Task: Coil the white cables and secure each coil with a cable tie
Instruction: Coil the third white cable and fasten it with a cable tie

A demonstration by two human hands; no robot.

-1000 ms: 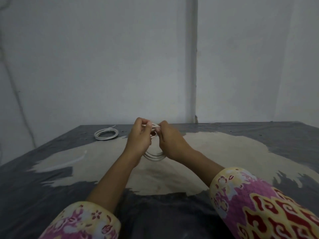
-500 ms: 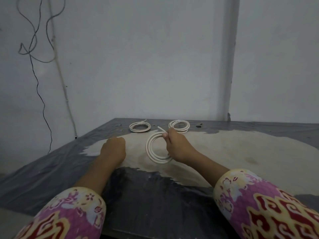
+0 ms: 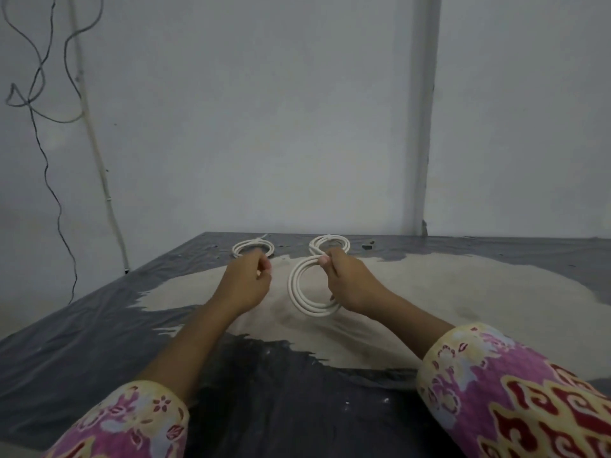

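A: Presently holding the white coil upright in the right hand, fingers curled round its upper right side, lower loops resting on or just above the table; cannot tell which.

B: And hovering beside it, the left hand: fingers loosely curled, well short of the coil; cannot tell whether pinching a tie, nothing visible there.

A: Noting the risks: springing open of the loops, judging by the single-sided grip; no tie visible on this coil; slackening of the right fingers likely letting the turns fan out.

B: Also risking a snag: lying just behind the right hand, the far right coil; lying just behind the left hand, the far left coil; pushing forward probably knocking either one.

A: Checking room: running close behind both far coils, the table's back edge, with the wall directly beyond; offering open surface to the right and toward the body.

B: Hanging at far left, loose wires; well apart from the work.
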